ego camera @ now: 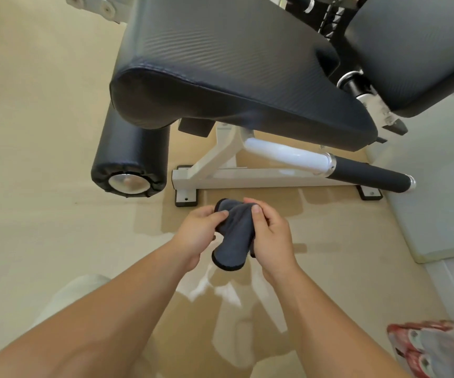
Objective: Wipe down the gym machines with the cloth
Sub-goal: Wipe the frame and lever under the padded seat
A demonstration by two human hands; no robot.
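At the left end of the machine, a padded roller sticks out under the seat pad, neither touched yet. In front of it, above the floor, the left hand has its grip pinched on the cloth, thumb on top. The cloth hangs doubled between both hands, clear of the machine, probably being folded into a wiping pad. The right hand grasps its other side, thumb forward and wrist turned inward. The black handle juts out at the right.

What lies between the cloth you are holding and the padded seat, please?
In the head view, the machine's white base bar and its angled handle cross between the cloth and the seat.
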